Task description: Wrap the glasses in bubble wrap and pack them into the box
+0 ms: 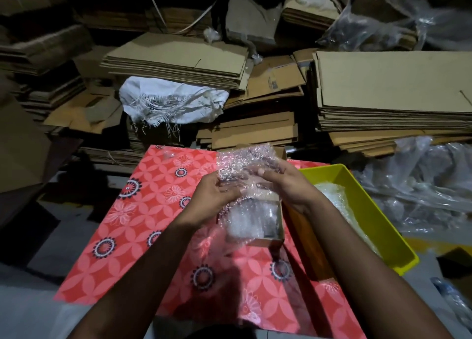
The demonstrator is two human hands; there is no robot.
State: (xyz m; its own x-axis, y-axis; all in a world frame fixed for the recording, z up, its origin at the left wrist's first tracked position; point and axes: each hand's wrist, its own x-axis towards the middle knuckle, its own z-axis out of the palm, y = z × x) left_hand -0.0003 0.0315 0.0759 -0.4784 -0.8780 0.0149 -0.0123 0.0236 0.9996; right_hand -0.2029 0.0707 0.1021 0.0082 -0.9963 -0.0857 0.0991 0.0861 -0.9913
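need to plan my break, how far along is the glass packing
Done: at least one bubble-wrapped bundle already lies in the cardboard box. In hand: the left hand and right hand hold a bubble wrap bundle above the box. Left: setting it inside. I can't tell how many glasses remain.

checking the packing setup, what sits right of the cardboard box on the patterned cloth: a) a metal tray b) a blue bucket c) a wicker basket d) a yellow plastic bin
d, a yellow plastic bin holding what looks like bubble wrap sits just right of the cardboard box, beside the right hand.
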